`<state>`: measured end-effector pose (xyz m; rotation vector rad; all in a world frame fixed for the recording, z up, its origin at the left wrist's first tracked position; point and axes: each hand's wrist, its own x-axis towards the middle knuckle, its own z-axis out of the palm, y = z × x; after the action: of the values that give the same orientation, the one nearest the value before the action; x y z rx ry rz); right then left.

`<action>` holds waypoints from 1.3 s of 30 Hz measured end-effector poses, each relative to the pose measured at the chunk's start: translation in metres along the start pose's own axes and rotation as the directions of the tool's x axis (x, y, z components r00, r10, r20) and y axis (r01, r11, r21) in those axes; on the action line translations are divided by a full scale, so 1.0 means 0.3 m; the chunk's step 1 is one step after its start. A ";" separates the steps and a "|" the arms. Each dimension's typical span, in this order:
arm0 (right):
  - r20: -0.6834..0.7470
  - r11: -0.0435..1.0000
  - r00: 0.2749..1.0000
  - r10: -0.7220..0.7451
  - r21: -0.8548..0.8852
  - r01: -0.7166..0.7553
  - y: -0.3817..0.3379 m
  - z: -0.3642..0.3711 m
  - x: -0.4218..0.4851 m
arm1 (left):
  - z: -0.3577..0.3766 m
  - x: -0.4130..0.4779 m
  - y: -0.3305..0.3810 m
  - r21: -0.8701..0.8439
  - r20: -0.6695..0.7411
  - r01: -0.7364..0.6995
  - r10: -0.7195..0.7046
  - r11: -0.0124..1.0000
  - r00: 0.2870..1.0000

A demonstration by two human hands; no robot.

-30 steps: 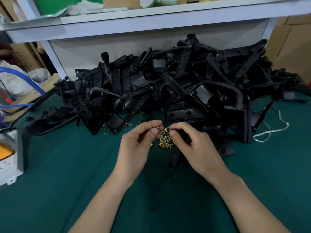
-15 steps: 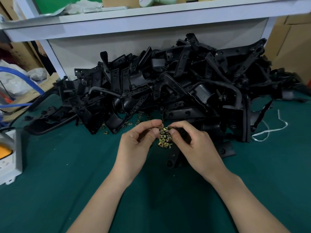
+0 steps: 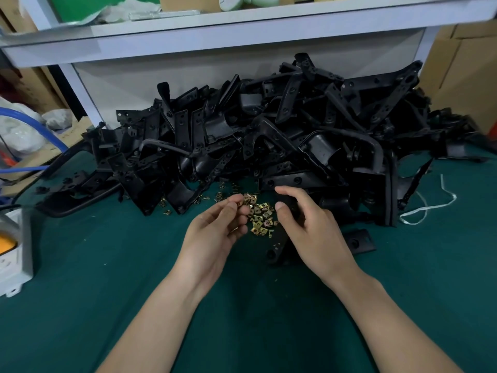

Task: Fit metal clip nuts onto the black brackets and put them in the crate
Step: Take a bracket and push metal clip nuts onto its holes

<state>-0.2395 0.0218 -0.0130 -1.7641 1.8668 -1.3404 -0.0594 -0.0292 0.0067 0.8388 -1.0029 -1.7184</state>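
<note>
Black brackets [image 3: 269,135], brass-yellow clip nuts [image 3: 260,214], plain dark green table cover [image 3: 107,292].
Far off, a white shelf [image 3: 215,36]; at left a blue hose [image 3: 35,125] and a white box [image 3: 20,238] with an orange patch; at right a white cord [image 3: 430,207] and brown cardboard [image 3: 462,71].

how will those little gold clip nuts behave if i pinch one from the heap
Each clip nut looks small and thin, so probably light and fiddly to pinch singly. They lie in a loose heap on the green mat, so a push would likely scatter them; strays already lie by the black brackets. Flat-sided, they seem unlikely to roll.
</note>
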 end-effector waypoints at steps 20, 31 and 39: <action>-0.082 0.998 0.996 0.029 0.056 -0.024 -0.018 -0.003 -0.002 | 0.005 0.000 0.002 -0.001 0.005 0.057 -0.057 0.998 0.998; -0.106 0.997 0.994 0.037 0.066 -0.030 -0.016 -0.006 0.000 | 0.007 -0.001 -0.004 0.046 -0.003 -0.009 0.009 0.999 1.000; -0.122 0.997 0.992 0.020 0.075 -0.011 -0.014 -0.005 0.000 | 0.008 -0.003 0.002 0.008 0.035 0.057 -0.057 0.998 0.998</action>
<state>-0.2377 0.0230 -0.0091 -1.6620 1.8621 -1.5235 -0.0611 -0.0277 0.0084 0.8516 -1.0174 -1.7840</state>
